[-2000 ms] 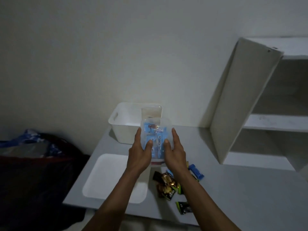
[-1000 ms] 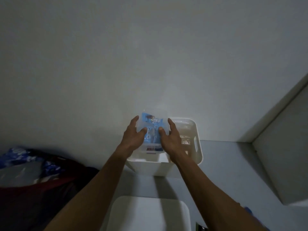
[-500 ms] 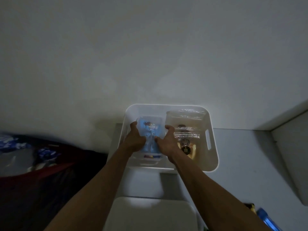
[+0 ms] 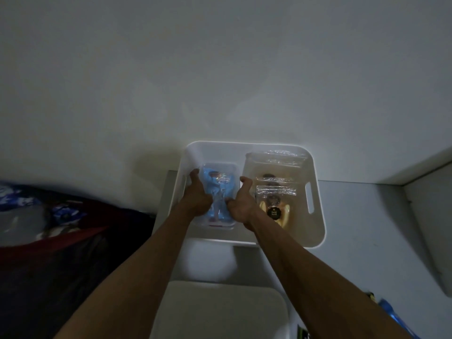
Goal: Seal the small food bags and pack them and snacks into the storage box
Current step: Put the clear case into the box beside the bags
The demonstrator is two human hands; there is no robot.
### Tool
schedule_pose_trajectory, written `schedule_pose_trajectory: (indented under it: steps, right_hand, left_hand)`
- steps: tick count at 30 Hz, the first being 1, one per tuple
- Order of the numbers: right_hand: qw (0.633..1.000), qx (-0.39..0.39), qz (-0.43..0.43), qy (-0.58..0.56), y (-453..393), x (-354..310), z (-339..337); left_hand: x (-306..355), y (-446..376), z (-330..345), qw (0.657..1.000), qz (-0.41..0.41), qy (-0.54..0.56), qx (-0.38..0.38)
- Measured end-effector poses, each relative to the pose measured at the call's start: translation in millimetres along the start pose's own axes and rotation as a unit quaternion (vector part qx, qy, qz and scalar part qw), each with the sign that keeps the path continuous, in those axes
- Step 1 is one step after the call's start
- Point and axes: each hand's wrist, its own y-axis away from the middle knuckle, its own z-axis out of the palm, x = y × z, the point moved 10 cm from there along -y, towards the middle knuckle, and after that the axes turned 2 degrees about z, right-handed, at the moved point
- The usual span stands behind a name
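Observation:
A white storage box [image 4: 318,216] stands on the grey table against the wall. Inside its left half sits a clear bag with blue snack packets [image 4: 220,189]. My left hand [image 4: 198,194] grips the bag's left side and my right hand [image 4: 241,201] its right side, both inside the box. In the right half lie clear sealed food bags [image 4: 275,189], one showing a round dark label over yellow contents.
The box's white lid [image 4: 220,311] lies flat on the table near me. A blue packet [image 4: 393,316] and a dark wrapper [image 4: 303,333] show at the bottom right. A white shelf unit [image 4: 430,216] rises on the right. Dark cloth and a blue bag [image 4: 49,216] lie left.
Both hands carried the blue-packet bag from above the table forward and down into the left half of the box. My view tilted down over the box.

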Motion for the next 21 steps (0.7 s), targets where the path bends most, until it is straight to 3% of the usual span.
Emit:
schedule_pose_trajectory:
  steps: [5,10,21]
  right_hand:
    - [0.999,0.001,-0.005,0.032,4,0,-1]
    - [0.999,0.011,-0.016,0.043,9,-7,-4]
    - [0.994,0.08,-0.066,0.035,91,-37,-37]
  left_hand:
    - [14,2,-11,0.996,0.061,-0.026,0.056]
    - [28,14,-23,0.988,0.06,-0.083,0.116]
    - [81,102,-49,0.977,0.101,-0.117,0.148]
